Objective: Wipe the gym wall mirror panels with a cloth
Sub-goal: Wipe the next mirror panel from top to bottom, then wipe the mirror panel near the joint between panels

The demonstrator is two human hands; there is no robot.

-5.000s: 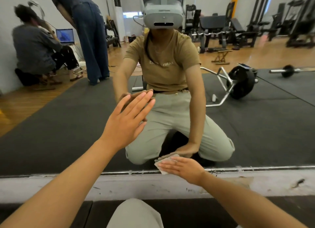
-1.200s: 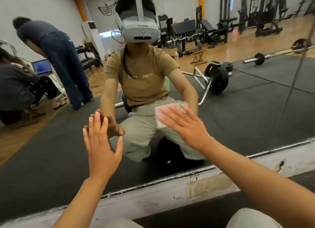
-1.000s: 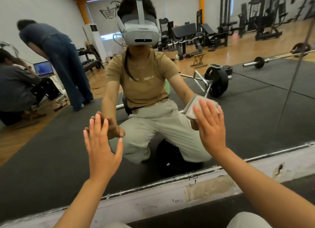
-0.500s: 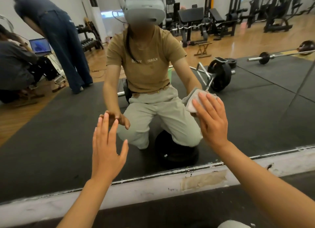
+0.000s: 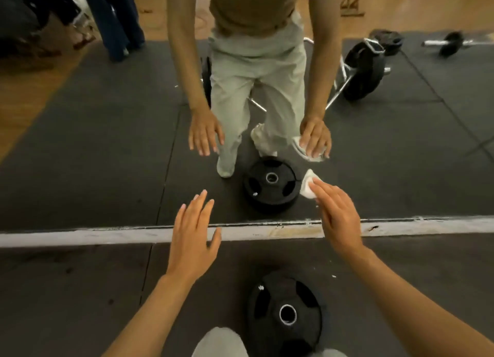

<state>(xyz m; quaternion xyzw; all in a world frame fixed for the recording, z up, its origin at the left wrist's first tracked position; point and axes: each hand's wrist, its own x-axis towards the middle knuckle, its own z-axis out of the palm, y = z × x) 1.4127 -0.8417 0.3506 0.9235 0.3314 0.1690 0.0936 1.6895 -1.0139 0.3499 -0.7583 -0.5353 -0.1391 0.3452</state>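
Gym floor, dark rubber matting with a fine grainy texture, meeting the mirror (image 5: 401,143) at a scuffed white base strip (image 5: 80,237) with chipped paint. Black round weight plate (image 5: 284,312), three grip cut-outs and a metal-ringed centre hole, lies flat on the mat just short of that strip; its reflection sits just beyond it. Left hand (image 5: 192,239) held flat over the strip, fingers straight and slightly spread, holding nothing. Right hand (image 5: 338,217) reaches past the strip to the lower glass, fingers extended, pressing a small white crumpled cloth (image 5: 307,187) under the fingertips against the mirror. Whether the left palm touches the glass cannot be told. Reflected beyond the strip: pale trousers, tan shirt, a loaded barbell on the mat, wooden flooring further off.
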